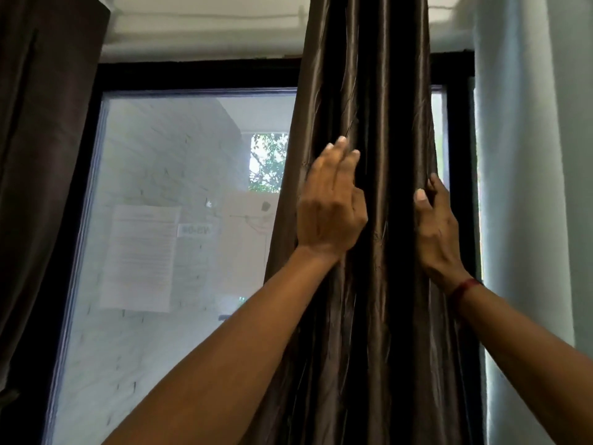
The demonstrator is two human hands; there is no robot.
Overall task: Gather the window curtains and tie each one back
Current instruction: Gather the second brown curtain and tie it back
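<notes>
**Both hands on the gathered curtain**

The brown satin curtain (382, 220) hangs bunched in folds before the window frame (199, 75), toward its right side. The left hand (330, 207) lies flat against the curtain's left folds, fingers extended, gripping nothing. The right hand (436, 226) curls around the curtain's right edge, pinching fabric.

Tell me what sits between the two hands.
Head view: only bunched folds of the brown curtain lie between the left hand and right hand.
</notes>
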